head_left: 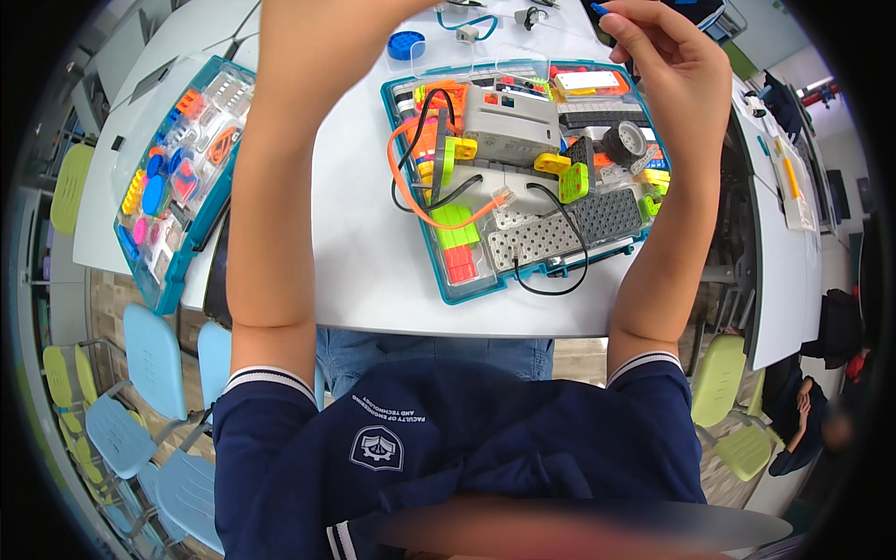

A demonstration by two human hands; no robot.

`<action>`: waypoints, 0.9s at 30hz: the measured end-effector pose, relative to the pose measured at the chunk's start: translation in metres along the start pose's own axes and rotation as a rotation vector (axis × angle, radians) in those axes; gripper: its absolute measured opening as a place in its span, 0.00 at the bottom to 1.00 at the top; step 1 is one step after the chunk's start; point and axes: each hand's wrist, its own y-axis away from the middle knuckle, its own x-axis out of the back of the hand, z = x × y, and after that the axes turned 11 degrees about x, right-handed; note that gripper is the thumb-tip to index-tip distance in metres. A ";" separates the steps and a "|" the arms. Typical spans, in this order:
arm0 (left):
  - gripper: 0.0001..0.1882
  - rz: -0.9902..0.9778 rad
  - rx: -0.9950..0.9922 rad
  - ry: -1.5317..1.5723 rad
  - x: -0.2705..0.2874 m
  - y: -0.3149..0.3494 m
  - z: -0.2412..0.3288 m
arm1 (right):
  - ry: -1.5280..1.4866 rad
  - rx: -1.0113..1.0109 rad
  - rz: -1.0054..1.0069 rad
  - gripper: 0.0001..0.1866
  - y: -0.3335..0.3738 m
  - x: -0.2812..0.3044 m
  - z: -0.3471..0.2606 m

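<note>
High at the upper right, my right hand [667,65] is closed in a pinch on a small blue plastic piece [598,9]. My left hand [345,33] reaches past the top edge; its fingers are cut off from sight. Below and between my arms, a teal-rimmed building-kit tray [446,291] lies on the white table, full of colourful parts. A partly built model rests on it, with a grey block [511,126], yellow and lime connectors, and black and orange cables. A grey-hubbed black wheel [625,143] sits at the model's right side.
Another teal kit tray [170,297] with sorted parts stands at the left. Beyond my tray lie a round blue part [405,45] and a teal cable [485,26]. Blue chairs [154,359] and green chairs [744,453] flank me. A seated person [801,425] is at the far right.
</note>
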 end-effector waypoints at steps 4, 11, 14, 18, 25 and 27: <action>0.18 0.181 0.201 0.139 0.008 0.003 -0.032 | -0.131 -0.114 -0.097 0.07 0.003 -0.005 0.016; 0.20 0.226 0.230 0.131 -0.005 0.060 -0.063 | -0.572 -0.250 -0.137 0.14 0.064 -0.028 0.028; 0.20 0.216 0.300 0.269 -0.023 0.075 -0.067 | -0.802 -0.389 -0.050 0.13 0.092 -0.031 0.014; 0.21 0.167 0.449 0.524 -0.042 0.094 -0.063 | -0.892 -0.444 0.129 0.11 0.104 -0.042 -0.009; 0.17 0.061 0.236 0.543 -0.051 0.108 -0.057 | -0.856 -0.220 0.218 0.08 0.110 -0.047 -0.016; 0.17 0.032 0.184 0.534 -0.050 0.107 -0.056 | -0.871 -0.157 0.198 0.07 0.113 -0.046 -0.016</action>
